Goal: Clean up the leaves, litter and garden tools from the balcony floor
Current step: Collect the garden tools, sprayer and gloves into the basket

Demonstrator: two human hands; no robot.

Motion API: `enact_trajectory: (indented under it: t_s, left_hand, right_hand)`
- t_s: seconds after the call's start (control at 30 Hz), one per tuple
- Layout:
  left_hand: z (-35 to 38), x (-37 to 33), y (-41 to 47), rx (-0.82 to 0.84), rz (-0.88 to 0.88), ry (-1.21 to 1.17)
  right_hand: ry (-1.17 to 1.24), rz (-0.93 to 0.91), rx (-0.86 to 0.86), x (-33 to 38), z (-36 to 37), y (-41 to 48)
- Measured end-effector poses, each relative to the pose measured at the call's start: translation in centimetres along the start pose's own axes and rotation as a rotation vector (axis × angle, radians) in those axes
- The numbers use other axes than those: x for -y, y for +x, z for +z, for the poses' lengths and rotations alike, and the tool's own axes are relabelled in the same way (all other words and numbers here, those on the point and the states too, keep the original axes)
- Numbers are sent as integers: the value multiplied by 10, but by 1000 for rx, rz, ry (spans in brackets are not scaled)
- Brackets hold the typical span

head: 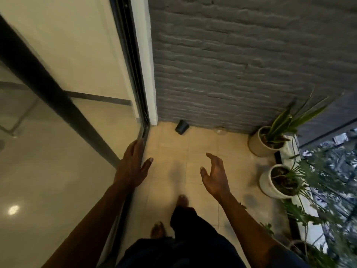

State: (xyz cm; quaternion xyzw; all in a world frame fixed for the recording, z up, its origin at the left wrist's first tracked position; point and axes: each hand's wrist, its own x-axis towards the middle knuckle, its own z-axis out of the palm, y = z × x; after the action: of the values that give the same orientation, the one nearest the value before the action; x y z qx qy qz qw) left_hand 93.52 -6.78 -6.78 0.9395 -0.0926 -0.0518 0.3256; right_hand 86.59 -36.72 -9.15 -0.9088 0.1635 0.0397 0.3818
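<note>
Room to move is one narrow strip of balcony floor (173, 146), pale square tiles with thin grout lines, running from the person's bare feet toward 12 o'clock. It ends at a grey wall (231, 64) of rough, brick-like courses. At 9 o'clock a sliding glass door (77, 78) in a dark metal frame bounds the strip. At 3 o'clock two round white pots close it in: the farther pot (257, 145) holds stiff, sword-shaped leaves, the nearer pot (267, 183) finer fronds, and both stand against a glass railing. The left hand (133, 163) lies flat on the door's vertical edge, fingers straight, gripping nothing. The right hand (214, 176) hangs over the tiles at the centre, fingers spread and loosely bent, empty. A dark cup (182, 127) lies tipped on its side at 12 o'clock, touching the foot of the wall near the door corner. Just beside it, toward 1 o'clock, sits a clear rounded object (221, 130), too blurred to name.
</note>
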Motion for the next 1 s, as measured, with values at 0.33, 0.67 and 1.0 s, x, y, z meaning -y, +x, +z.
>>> enact_trajectory:
  t_s: [0.33, 0.67, 1.0]
  left_hand:
    - [22, 7, 161, 209, 28, 72]
    - [63, -30, 305, 285, -35, 26]
    - [161, 3, 385, 528, -243, 38]
  right_hand:
    - [125, 211, -5, -13, 15, 143]
    - [309, 441, 25, -25, 14, 254]
    - [323, 586, 129, -82, 52, 320]
